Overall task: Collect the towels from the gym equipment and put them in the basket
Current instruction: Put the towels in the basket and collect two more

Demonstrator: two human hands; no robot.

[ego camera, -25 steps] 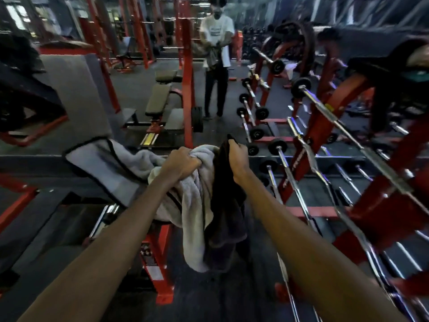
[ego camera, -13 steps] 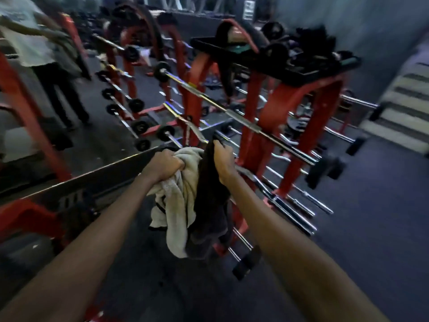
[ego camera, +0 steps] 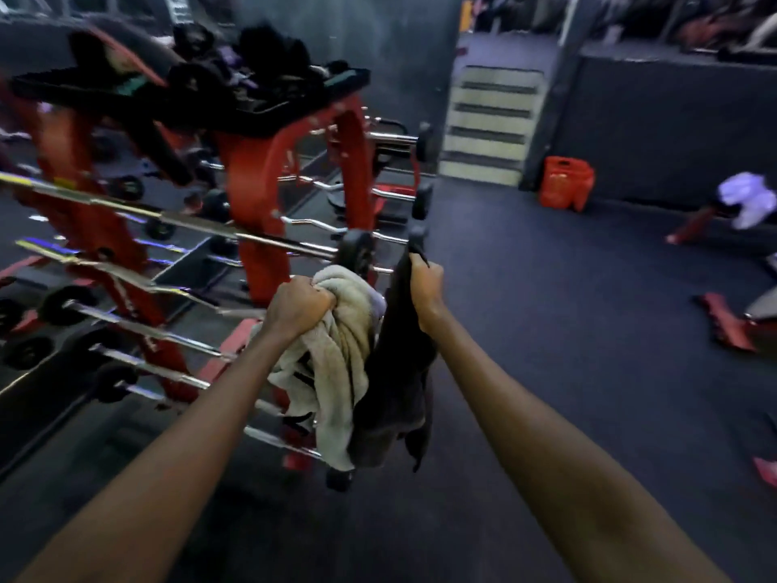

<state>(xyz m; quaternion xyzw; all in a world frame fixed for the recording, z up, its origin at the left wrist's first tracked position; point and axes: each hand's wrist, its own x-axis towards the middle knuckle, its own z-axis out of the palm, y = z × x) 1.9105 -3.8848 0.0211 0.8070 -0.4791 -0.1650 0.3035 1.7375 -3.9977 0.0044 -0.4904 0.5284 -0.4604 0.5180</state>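
Two bare arms reach forward. The left hand (ego camera: 299,305) is a closed fist bunching a beige towel (ego camera: 336,368) that hangs below it. The right hand (ego camera: 426,284) curls its fingers around a dark towel (ego camera: 393,397), touching the beige one, beside a red barbell rack (ego camera: 260,212).

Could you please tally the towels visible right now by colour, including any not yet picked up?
Beige towel, in the left hand: 1
Dark towel, in the right hand: 1
White towel, draped on equipment at far right, blurred: 1
Total: 3
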